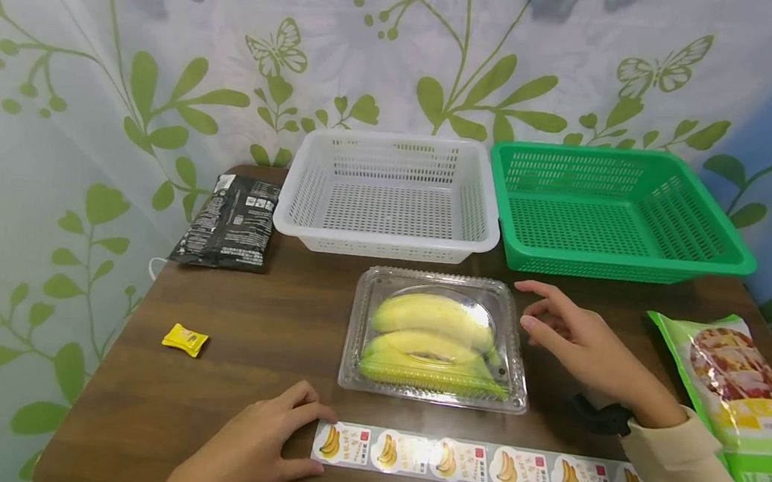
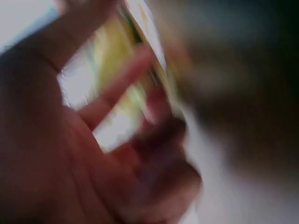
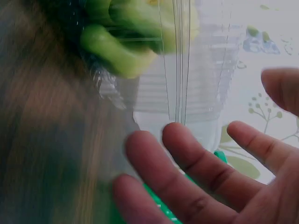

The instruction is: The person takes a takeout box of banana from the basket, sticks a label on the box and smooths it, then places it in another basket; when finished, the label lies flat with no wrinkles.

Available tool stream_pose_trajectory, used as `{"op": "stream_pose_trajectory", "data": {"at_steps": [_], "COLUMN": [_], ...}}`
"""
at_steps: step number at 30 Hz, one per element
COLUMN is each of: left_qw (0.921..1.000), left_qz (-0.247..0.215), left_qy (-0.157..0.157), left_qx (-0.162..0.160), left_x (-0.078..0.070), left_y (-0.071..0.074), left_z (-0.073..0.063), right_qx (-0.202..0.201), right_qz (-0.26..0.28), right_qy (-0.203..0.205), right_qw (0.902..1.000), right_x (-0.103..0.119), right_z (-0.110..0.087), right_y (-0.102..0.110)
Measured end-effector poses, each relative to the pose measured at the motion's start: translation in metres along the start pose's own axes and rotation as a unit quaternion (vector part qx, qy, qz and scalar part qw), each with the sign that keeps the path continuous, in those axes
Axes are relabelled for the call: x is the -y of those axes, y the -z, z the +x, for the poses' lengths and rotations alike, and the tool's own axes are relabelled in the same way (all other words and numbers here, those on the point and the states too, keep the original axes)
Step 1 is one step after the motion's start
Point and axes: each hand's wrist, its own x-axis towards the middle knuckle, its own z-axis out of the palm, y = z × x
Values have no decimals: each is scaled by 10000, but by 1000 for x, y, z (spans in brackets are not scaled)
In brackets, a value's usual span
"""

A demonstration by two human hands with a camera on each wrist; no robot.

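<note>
A clear plastic clamshell box (image 1: 360, 321) with yellow-green bananas (image 1: 427, 341) inside lies on the table, its lid down. Beside its right edge is my right hand (image 1: 577, 344), fingers spread and relaxed, holding nothing. The right wrist view shows the fingertips a little apart from the box's side (image 3: 201, 88). In front of the box lies a strip of banana stickers (image 1: 478, 462). My left hand (image 1: 261, 441) is at the strip's left end, index finger and thumb by its edge; whether they press on it is unclear. The left wrist view is blurred.
At the back stand a white basket (image 1: 386, 239) and a green basket (image 1: 626, 264). To the left are a black packet (image 1: 232, 223) and a small yellow wrapped piece (image 1: 185, 340). A green food bag (image 1: 738, 400) lies at the right edge.
</note>
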Motion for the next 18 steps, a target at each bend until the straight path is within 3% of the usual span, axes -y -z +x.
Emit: {"op": "stream_pose_trajectory", "data": {"at_steps": [7,18], "left_qw": [9997,9991], "left_qz": [-197,-259], "left_qy": [161,325], "left_qx": [-47,-31], "left_x": [0,0], "left_y": [-8,-8], "left_z": [4,3], "right_qx": [552,584], "right_qz": [251,347], "right_qy": [85,269], "right_qw": [9981,9973], "right_x": [-2,-6], "right_z": [-1,-1], "right_y": [-5,-11]}}
